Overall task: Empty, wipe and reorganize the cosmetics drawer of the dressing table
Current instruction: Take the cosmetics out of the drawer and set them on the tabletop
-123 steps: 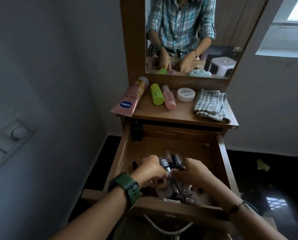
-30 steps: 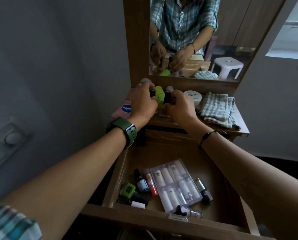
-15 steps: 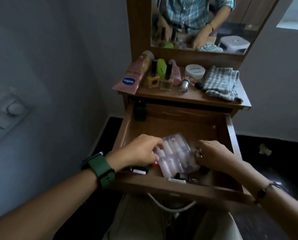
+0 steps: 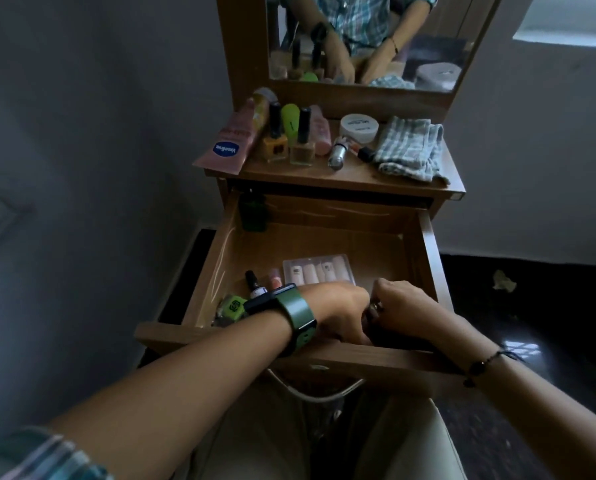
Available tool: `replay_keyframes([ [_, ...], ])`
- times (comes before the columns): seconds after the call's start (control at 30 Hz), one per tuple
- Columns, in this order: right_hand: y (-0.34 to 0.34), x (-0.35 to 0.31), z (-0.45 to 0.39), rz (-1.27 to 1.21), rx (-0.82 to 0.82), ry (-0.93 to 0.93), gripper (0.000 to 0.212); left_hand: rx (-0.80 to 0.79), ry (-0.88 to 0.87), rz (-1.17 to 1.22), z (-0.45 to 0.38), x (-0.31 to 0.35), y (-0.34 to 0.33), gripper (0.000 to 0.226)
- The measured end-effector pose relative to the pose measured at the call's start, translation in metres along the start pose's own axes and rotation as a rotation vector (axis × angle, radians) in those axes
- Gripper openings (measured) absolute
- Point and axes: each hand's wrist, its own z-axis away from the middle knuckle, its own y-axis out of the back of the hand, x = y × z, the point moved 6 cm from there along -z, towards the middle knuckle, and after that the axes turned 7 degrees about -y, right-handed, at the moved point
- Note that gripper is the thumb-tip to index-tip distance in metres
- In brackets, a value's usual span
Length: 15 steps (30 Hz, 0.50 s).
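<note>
1. Both of my hands were down in the front right corner of the drawer: my left hand curled knuckles-up, my right hand curled against it. Whatever they closed on was hidden beneath them, so I could not tell what either one held, if anything.
2. To do this step well, I judged I should gather the small loose pieces in one handful, lift straight up past the front rail, and set them on the bench in front of the nail polish bottles, where bare wood showed.
3. The clear case of tubes lay flat on the drawer floor just beyond my knuckles. Its long edge ran left to right, and the tubes inside pointed toward the drawer's back wall.
4. A dropper bottle and a pink tube lay to its left, long axes running roughly front to back, caps away from me. A green-capped jar sat beside my watch.
5. A dark green bottle stood upright in the back left corner, unemptied.
6. The checked cloth waited folded on the bench's right side for wiping.
</note>
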Motion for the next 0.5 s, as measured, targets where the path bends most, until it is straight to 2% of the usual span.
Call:
replay_keyframes([
  [0.1, 0.002, -0.006, -0.002, 0.06, 0.008, 0.033, 0.033, 0.004, -0.038, -0.066, -0.003, 0.01, 0.004, 0.031],
  [0.2, -0.002, -0.004, -0.002, 0.08, -0.117, -0.003, 0.036, -0.02, -0.055, -0.062, -0.002, 0.013, 0.004, 0.024],
  [0.33, -0.002, 0.004, 0.004, -0.024, -0.247, -0.066, 0.032, -0.062, -0.013, 0.098, 0.004, 0.006, 0.002, 0.015],
  [0.5, 0.001, 0.004, 0.017, -0.193, -0.377, -0.099, 0.028, 0.049, 0.123, 0.221, 0.018, -0.004, 0.004, 0.036],
])
